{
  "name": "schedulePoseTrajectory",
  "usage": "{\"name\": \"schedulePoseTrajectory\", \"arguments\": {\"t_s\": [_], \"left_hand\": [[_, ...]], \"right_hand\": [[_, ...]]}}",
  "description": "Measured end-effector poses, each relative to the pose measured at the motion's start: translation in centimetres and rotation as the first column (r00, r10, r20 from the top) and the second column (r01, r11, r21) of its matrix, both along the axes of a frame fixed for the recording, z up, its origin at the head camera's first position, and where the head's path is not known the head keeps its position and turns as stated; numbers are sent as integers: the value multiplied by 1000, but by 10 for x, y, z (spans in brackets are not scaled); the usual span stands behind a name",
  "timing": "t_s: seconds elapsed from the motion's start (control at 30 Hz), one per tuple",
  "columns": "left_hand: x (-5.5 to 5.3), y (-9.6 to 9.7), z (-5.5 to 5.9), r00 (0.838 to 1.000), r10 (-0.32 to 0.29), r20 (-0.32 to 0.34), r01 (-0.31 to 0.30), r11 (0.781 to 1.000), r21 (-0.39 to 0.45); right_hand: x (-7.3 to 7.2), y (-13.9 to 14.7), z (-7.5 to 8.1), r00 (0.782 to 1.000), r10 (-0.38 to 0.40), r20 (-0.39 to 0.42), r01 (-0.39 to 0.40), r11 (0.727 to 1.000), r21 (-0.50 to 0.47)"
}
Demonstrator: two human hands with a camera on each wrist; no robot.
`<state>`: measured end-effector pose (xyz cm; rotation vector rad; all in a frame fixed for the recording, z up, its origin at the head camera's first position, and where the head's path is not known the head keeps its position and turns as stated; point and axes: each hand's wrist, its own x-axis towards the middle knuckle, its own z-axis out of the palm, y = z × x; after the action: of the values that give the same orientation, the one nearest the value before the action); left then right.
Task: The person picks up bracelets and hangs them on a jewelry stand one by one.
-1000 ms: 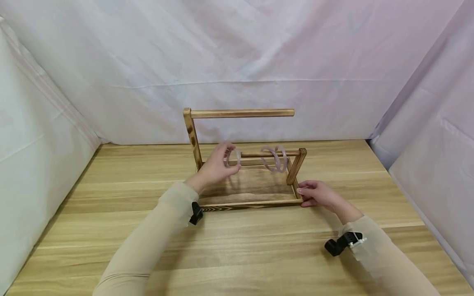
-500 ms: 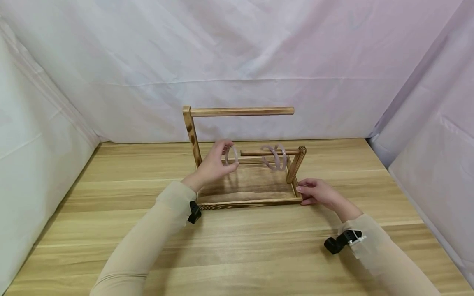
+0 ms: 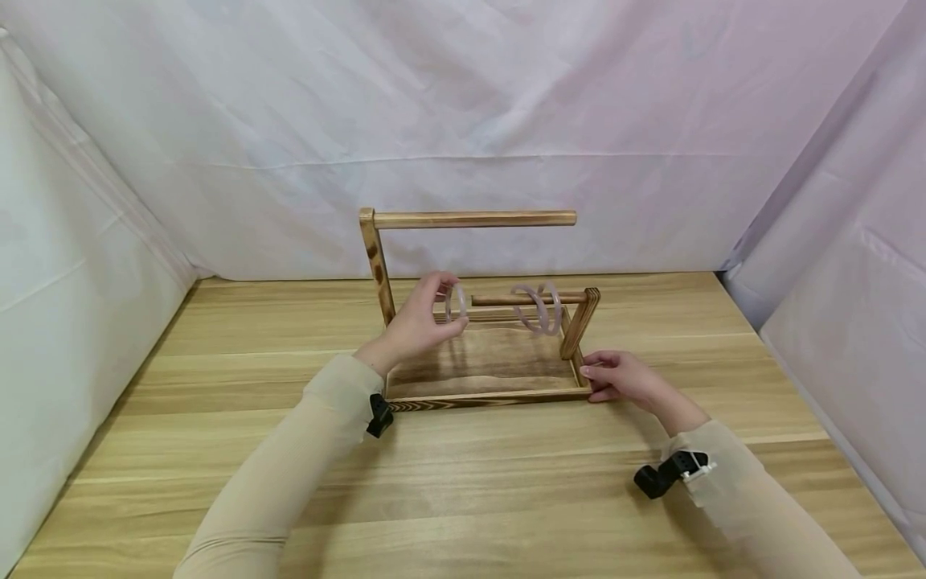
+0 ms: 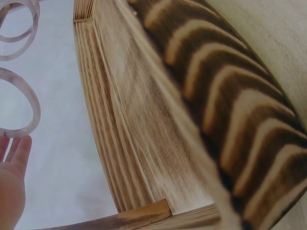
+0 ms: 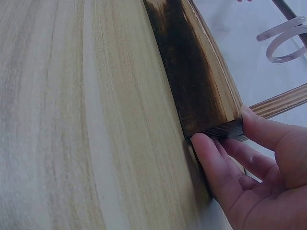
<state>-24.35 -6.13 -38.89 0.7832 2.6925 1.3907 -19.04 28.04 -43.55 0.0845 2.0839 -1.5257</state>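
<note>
My left hand [image 3: 423, 318] pinches a pale, translucent bangle [image 3: 462, 302] between thumb and fingers. It holds the ring upright, just left of the free end of the lower rod [image 3: 499, 300] of a wooden bangle stand. Two similar bangles [image 3: 555, 310] hang on that rod towards its post. In the left wrist view the held bangle [image 4: 33, 108] stands above the fingertips. My right hand [image 3: 622, 376] grips the front right corner of the stand's tray base [image 3: 492, 397]. In the right wrist view, the thumb lies on the rim and fingers [image 5: 206, 148] press the outer side.
Above the lower rod runs a longer upper rod [image 3: 477, 219], carried by a tall post [image 3: 376, 261] at the left. A shorter post [image 3: 581, 322] rises at the right. The stand sits on a wood-grain table [image 3: 463, 490], with white cloth [image 3: 463, 96] hanging behind and at both sides.
The left hand and its bangle have shifted very slightly left, and a small gap now shows before the rod's end. The right hand stays at the tray corner.
</note>
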Motion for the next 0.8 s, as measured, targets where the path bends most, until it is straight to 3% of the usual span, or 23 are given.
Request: {"name": "schedulePoseTrajectory", "arguments": {"t_s": [0.8], "left_hand": [[-1, 4, 1, 995, -76, -63, 82, 992, 98]], "right_hand": [[1, -1, 1, 1000, -6, 2, 6, 1000, -3]]}}
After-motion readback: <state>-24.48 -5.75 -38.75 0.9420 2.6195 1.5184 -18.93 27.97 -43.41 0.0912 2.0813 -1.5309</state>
